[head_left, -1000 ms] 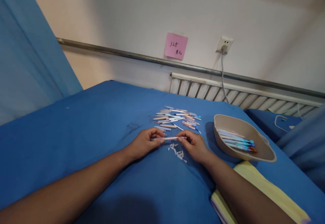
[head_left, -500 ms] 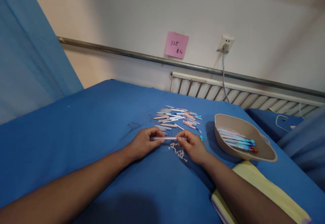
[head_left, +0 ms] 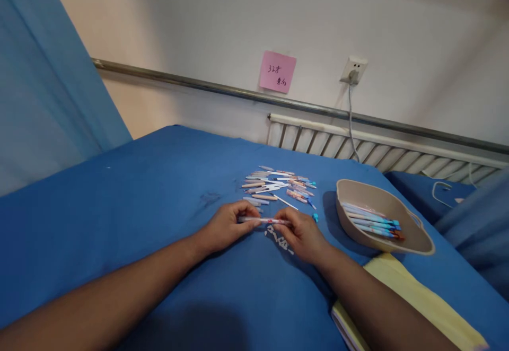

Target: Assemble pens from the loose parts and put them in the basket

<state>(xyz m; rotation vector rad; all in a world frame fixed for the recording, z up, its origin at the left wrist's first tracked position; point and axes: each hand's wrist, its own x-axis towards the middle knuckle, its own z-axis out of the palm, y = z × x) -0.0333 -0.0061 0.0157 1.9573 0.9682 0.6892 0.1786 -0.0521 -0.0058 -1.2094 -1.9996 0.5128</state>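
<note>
Between my two hands lies a slim pale pen (head_left: 264, 220) with a reddish pattern, held level above the blue sheet. My left hand (head_left: 228, 224) pinches its left end; my right hand (head_left: 299, 231) is closed on the right part. Just below the pen, small whitish pieces (head_left: 281, 242) are scattered in a little heap. Beyond my hands spreads a loose pile of pen parts, with tan barrels (head_left: 264, 197), white refills (head_left: 274, 186) and patterned barrels (head_left: 297, 196). A small turquoise piece (head_left: 315, 217) sits beside my right hand.
A beige basket (head_left: 421, 242) on the right holds several pens (head_left: 374, 224) with blue and brown ends. Under my right forearm is a folded yellow cloth (head_left: 413, 298). A metal rail (head_left: 222, 90), a wall socket (head_left: 353, 70) and a pink note (head_left: 277, 71) are at the back.
My right hand has shifted slightly left along the pen, and its fingers sit differently on it. A red pattern on the pen now shows between my hands.
</note>
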